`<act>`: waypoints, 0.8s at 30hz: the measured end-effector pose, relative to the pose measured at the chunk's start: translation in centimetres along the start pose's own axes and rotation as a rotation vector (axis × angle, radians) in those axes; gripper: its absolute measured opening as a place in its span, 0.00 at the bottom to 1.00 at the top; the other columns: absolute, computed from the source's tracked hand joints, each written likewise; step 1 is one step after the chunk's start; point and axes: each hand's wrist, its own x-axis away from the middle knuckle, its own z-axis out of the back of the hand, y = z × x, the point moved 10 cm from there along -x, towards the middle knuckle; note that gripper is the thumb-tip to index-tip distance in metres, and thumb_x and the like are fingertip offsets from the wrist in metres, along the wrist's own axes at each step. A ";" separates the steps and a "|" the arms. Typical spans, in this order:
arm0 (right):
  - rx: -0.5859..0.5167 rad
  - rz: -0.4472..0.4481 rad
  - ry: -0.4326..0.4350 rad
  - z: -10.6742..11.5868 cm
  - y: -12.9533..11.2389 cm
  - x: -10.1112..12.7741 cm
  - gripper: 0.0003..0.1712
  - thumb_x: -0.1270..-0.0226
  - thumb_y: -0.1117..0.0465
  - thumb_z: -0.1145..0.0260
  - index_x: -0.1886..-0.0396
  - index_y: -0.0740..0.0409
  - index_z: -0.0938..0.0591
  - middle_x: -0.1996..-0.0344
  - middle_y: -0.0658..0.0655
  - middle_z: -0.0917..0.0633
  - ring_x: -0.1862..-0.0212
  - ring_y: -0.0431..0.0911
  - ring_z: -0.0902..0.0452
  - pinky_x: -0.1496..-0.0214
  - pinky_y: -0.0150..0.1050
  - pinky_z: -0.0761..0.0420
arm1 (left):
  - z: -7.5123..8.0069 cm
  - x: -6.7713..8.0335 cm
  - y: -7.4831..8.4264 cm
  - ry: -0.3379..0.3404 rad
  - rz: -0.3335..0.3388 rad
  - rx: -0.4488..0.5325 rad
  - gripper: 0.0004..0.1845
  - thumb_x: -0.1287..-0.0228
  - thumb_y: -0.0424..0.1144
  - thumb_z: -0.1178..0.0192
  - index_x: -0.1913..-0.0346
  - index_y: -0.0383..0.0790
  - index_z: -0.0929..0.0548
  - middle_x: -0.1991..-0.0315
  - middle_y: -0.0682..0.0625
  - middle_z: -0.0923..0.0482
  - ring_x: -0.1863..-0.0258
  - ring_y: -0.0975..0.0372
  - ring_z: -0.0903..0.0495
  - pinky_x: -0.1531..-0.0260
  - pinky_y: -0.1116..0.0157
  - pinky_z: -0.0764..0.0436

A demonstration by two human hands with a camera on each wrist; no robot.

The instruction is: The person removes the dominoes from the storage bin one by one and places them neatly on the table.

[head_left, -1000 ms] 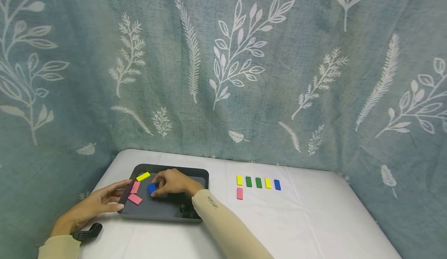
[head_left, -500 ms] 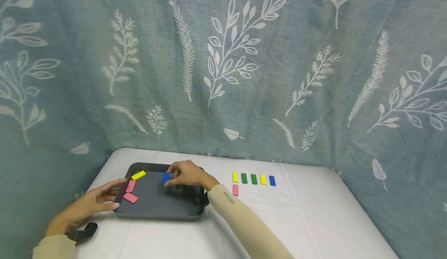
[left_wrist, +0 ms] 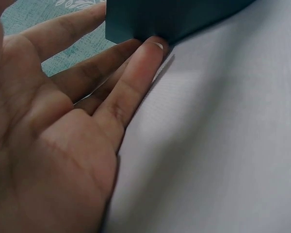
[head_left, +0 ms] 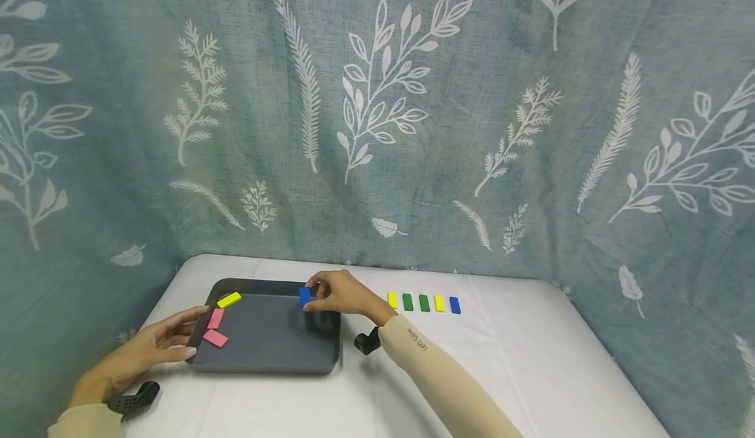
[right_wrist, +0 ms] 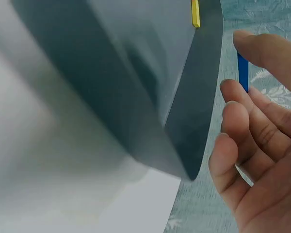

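Observation:
My right hand (head_left: pixel 342 294) pinches a blue rectangular block (head_left: pixel 305 296) between thumb and fingers, raised over the back right part of a dark grey tray (head_left: pixel 265 366). In the right wrist view the blue block (right_wrist: pixel 243 73) shows edge-on between thumb and fingers, beside the tray wall (right_wrist: pixel 199 97). Along the tray's left side lie a yellow block (head_left: pixel 229 300) and two pink blocks (head_left: pixel 215 318). My left hand (head_left: pixel 147 346) rests against the tray's left side with fingers fairly straight; the left wrist view shows its fingertips touching the tray wall (left_wrist: pixel 150 19).
Right of the tray, on the white tablecloth (head_left: pixel 501 372), a row runs yellow, green (head_left: pixel 407 302), green, yellow, blue (head_left: pixel 455 305). The right forearm crosses just in front of it. A patterned curtain (head_left: pixel 377 130) stands behind and beside the table.
My right hand has lifted the blue block off the tray's left part and carried it rightward to the back right. The arm now hides the pink block below the row. The left hand stays at the tray.

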 end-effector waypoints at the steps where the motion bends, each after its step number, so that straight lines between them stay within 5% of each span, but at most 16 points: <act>1: -0.001 -0.004 0.007 0.2 0.2 0.3 0.28 0.37 0.49 0.22 0.41 0.55 0.17 0.71 0.43 0.15 0.68 0.35 0.19 0.59 0.31 0.21 | 0.0 0.0 0.0 0.006 0.004 -0.005 0.45 0.30 0.37 0.33 0.18 0.43 0.48 0.25 0.32 0.43 0.34 0.46 0.32 0.43 0.51 0.24; 7: 0.016 -0.014 0.035 1.3 1.5 2.1 0.28 0.36 0.48 0.23 0.41 0.55 0.17 0.73 0.42 0.16 0.69 0.36 0.20 0.61 0.32 0.21 | 0.2 0.0 0.0 0.029 0.014 -0.029 0.46 0.30 0.39 0.32 0.18 0.43 0.47 0.25 0.33 0.43 0.33 0.46 0.33 0.42 0.50 0.25; 24: 0.064 -0.096 0.125 4.6 6.4 8.0 0.27 0.36 0.50 0.23 0.41 0.54 0.17 0.73 0.43 0.17 0.74 0.39 0.23 0.66 0.36 0.23 | -0.7 0.4 0.4 -0.053 0.004 0.012 0.43 0.25 0.37 0.39 0.17 0.44 0.52 0.27 0.31 0.41 0.37 0.54 0.30 0.44 0.54 0.24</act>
